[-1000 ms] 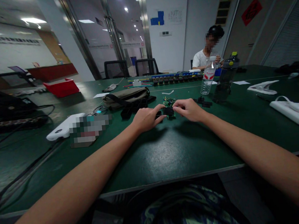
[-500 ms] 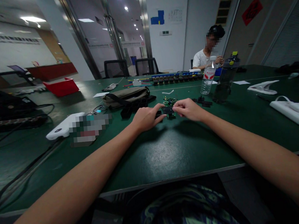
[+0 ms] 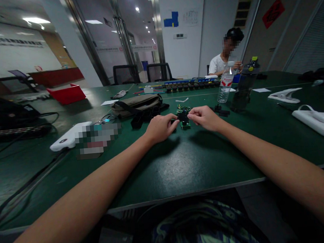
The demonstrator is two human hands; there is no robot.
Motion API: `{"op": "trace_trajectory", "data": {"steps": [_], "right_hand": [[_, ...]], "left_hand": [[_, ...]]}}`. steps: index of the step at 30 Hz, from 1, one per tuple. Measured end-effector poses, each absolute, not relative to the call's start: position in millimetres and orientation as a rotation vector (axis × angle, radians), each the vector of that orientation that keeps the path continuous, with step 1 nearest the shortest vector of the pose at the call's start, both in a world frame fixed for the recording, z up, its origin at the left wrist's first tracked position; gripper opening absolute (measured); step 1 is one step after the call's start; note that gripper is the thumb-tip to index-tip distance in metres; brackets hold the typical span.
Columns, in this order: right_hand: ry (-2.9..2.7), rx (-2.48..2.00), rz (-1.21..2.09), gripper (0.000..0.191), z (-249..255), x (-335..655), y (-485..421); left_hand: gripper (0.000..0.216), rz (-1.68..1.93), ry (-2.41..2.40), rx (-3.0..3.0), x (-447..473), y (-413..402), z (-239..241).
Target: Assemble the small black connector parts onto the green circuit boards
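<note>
**Small black part (image 3: 182, 116) pinched above green circuit board (image 3: 185, 125)**

At nine o'clock from the hands, a white power bank (image 3: 69, 136) lay on the green table (image 3: 183, 165), with an olive pouch (image 3: 136, 103) at eleven. The left hand (image 3: 160, 128) and right hand (image 3: 204, 117) met mid-table. Both sets of fingertips were clenched on the small black part, just over the board. At one o'clock stood a water bottle (image 3: 224, 86), its red label too small to read.

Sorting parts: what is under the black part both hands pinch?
A green circuit board shows below the black part, on the table. The left hand and right hand hide its sides.
</note>
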State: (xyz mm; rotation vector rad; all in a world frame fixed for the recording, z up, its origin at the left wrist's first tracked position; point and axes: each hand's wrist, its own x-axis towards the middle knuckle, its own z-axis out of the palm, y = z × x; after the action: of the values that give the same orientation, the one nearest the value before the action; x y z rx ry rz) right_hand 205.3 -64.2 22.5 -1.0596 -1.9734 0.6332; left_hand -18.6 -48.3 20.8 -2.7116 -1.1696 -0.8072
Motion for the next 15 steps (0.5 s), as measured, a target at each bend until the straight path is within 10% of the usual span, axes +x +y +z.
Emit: {"op": "trace_trajectory", "data": {"steps": [15], "right_hand": [[-1.997,-1.063,0.628,0.031,21.8,204.8,-64.6]], "left_hand": [[0.033,-1.358,-1.419,-3.116,-15.6,-48.7,21.9]]}}
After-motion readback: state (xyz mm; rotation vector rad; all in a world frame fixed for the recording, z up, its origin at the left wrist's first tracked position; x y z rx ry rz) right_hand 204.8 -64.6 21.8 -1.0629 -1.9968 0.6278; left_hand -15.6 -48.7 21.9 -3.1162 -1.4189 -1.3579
